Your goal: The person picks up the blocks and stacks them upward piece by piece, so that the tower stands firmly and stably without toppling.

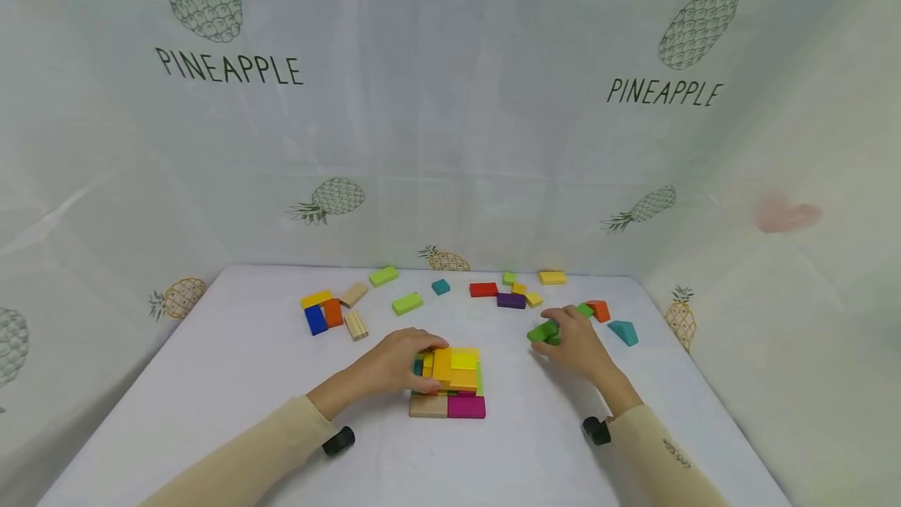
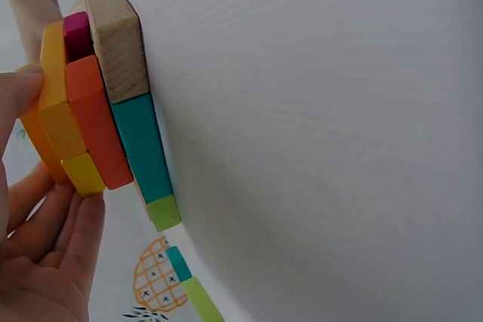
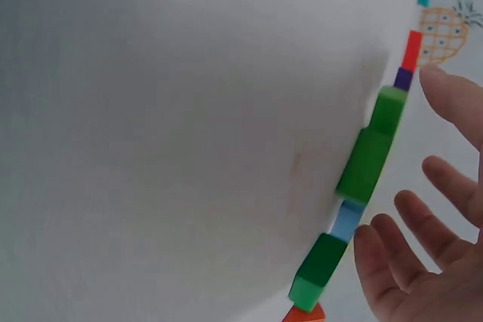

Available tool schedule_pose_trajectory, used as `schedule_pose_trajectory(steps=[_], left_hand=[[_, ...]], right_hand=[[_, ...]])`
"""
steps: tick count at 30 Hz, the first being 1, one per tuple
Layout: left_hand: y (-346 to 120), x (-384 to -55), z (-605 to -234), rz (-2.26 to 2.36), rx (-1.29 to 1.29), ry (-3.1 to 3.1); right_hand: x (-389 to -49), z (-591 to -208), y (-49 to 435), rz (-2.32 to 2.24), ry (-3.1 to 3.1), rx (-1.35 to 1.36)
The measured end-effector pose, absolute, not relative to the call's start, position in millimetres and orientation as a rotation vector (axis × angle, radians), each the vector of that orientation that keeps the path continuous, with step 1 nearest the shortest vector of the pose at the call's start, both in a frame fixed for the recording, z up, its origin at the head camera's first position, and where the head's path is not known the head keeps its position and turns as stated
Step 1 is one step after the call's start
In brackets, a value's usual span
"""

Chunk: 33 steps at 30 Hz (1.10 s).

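My left hand (image 1: 397, 360) pinches an orange block (image 1: 441, 367) lying on top of a low layered stack, thumb at its near end and fingers at its far end. Yellow blocks (image 1: 464, 358) lie beside it in the same upper part. Lower down, the left wrist view shows a red-orange block (image 2: 98, 122), a teal block (image 2: 143, 148) and a natural wood block (image 2: 117, 43). A magenta block (image 1: 466, 408) forms the near right corner. With fingers spread and holding nothing, my right hand (image 1: 573, 343) hovers over green blocks (image 1: 543, 332); a blue block (image 3: 347, 220) sits among them.
Toward the back left lie yellow, blue (image 1: 316, 319), orange and wood blocks. Light green blocks (image 1: 407, 303) and a small teal one (image 1: 440, 286) are behind the stack. Red (image 1: 483, 289), purple (image 1: 511, 300) and yellow blocks sit back right. A teal triangle (image 1: 623, 332) lies beyond my right hand.
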<state>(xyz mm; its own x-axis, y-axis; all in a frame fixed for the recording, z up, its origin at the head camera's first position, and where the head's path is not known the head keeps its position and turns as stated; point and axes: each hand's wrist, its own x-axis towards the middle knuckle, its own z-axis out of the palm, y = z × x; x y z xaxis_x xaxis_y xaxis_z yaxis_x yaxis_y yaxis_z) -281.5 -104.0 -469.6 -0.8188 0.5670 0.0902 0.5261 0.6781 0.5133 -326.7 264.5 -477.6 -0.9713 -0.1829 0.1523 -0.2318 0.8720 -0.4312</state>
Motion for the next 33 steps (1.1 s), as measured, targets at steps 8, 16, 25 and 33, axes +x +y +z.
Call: schedule_pose_trajectory(steps=[8, 16, 25, 33], left_hand=[[-103, -282, -471, 0.821, 0.918, 2.807], [-103, -285, -474, 0.811, 0.917, 2.809], [-104, -285, -471, 0.806, 0.916, 2.807], [-104, -285, -472, 0.796, 0.913, 2.809]], right_hand=[[-338, -484, 272, 0.624, -3.002, 0.293], [-345, -486, 269, 0.671, -3.007, 0.444], [-348, -483, 263, 0.699, -3.073, 0.447], [-344, -480, 256, 0.61, -3.037, 0.518]])
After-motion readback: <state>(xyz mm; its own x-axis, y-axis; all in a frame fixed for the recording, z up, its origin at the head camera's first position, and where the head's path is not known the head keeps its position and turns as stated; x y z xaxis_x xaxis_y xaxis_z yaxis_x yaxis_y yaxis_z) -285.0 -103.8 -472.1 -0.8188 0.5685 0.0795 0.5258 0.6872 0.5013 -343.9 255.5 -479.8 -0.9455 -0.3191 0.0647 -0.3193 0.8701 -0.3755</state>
